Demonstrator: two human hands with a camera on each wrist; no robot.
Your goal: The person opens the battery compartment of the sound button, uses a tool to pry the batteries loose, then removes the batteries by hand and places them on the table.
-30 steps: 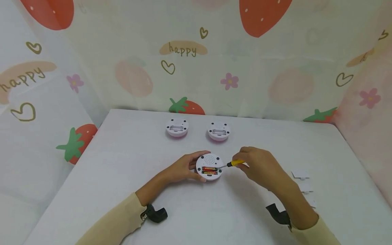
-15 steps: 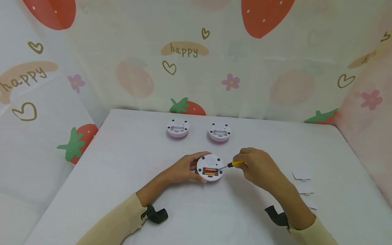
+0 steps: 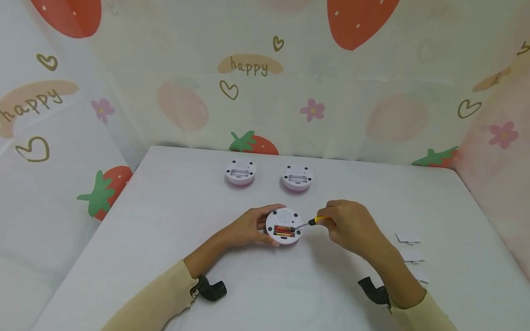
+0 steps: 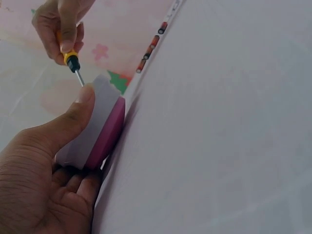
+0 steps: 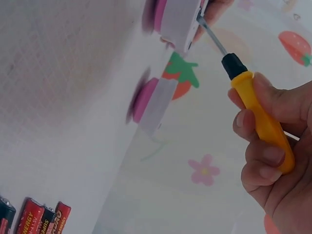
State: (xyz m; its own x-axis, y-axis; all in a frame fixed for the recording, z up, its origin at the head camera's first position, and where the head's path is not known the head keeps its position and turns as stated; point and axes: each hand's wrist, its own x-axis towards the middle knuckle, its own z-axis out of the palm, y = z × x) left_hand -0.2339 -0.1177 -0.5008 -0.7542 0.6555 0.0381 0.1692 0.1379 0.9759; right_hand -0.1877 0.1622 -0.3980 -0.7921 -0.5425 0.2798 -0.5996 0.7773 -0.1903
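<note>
My left hand [image 3: 250,228] grips a round white device [image 3: 284,216] with a pink far side [image 4: 111,129], thumb over the near rim and fingers behind it. Its flat face, tilted up toward me, has a ring of speaker holes and dark round feet. Two red-and-black batteries [image 3: 284,231] lie side by side in its open compartment. My right hand [image 3: 352,227] holds a screwdriver by its yellow handle [image 5: 263,122], thumb and fingers wrapped around it. The metal shaft [image 5: 213,36] points left, its tip right at the compartment's right end.
Two similar devices, one at the left [image 3: 240,173] and one at the right [image 3: 297,178], lie toward the back with bare battery compartments. Several white covers [image 3: 408,238] lie in a column beside my right forearm. Loose batteries [image 5: 30,217] show in the right wrist view.
My right hand and the screwdriver have shifted very slightly right, the tip staying at the compartment's right end. My left hand and the device stay in place.
</note>
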